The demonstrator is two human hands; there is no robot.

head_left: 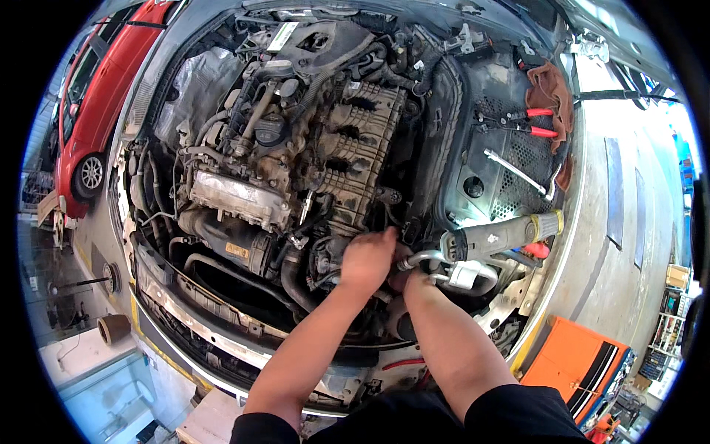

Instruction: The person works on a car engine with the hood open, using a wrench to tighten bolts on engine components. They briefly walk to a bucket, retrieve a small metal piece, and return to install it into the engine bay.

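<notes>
Both my arms reach into the front of an open engine bay. My left hand (368,260) is closed, with its back upward and its fingers curled down beside the lower end of the ribbed intake manifold (362,159). What the fingers grip is hidden. Just right of it, my right hand (403,280) goes down among the parts beside a bent silver metal pipe (425,257), and its fingers do not show. A grey tubular piece (503,237) with a yellow end ring lies right of my hands, above a silver cylindrical part (464,275).
On the bay's right side lie red-handled pliers (542,132), a long metal wrench (515,172) and a brown rag (549,92). An orange tool cart (573,362) stands at the lower right. A red car (103,96) is parked at the left.
</notes>
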